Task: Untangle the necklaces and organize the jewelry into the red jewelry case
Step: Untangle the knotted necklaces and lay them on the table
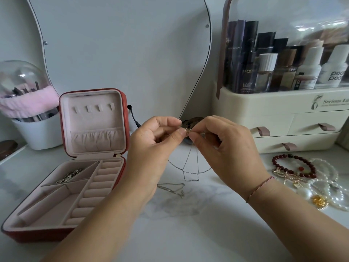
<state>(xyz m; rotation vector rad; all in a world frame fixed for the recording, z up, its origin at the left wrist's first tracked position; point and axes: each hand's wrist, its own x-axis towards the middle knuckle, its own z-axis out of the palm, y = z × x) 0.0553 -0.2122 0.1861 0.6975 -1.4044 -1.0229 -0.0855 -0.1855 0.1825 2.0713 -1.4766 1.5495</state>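
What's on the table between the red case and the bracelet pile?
Head view: thin chains, held up by left hand and right hand; otherwise bare tabletop.

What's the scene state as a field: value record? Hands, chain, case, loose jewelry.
left hand: pinches thin chain at its clasp
right hand: pinches the same clasp from the other side
thin chain: raised, loops hang below the hands
second chain: heaped on tabletop
red jewelry case: open, lid upright, left of the hands
case contents: silvery piece in one far compartment
loose jewelry: red bead bracelet, pearl strands, gold piece, right of the hands
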